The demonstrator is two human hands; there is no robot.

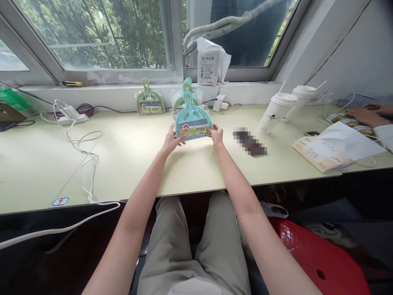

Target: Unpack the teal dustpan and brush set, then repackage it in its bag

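Observation:
A light-blue mini dustpan with a brush set in it point(192, 111) stands upright just above or on the pale table, its handle pointing up and a printed label across its lower part. My left hand point(173, 140) grips its lower left edge, and my right hand point(216, 134) pinches the lower right corner. Right behind it, partly hidden, more green and blue dustpans point(187, 85) in clear wrapping lean by the sill. To their left, a wrapped green dustpan point(148, 100) leans against the wall under the window.
Two white lidded cups with straws point(278, 111) stand to the right, near a pixelated dark object point(250, 142) and a paper bag point(325, 149). Another person's hands point(370, 114) rest at far right. White cables point(92, 164) and a power strip point(73, 119) lie left. A wrapped box point(208, 67) sits on the sill.

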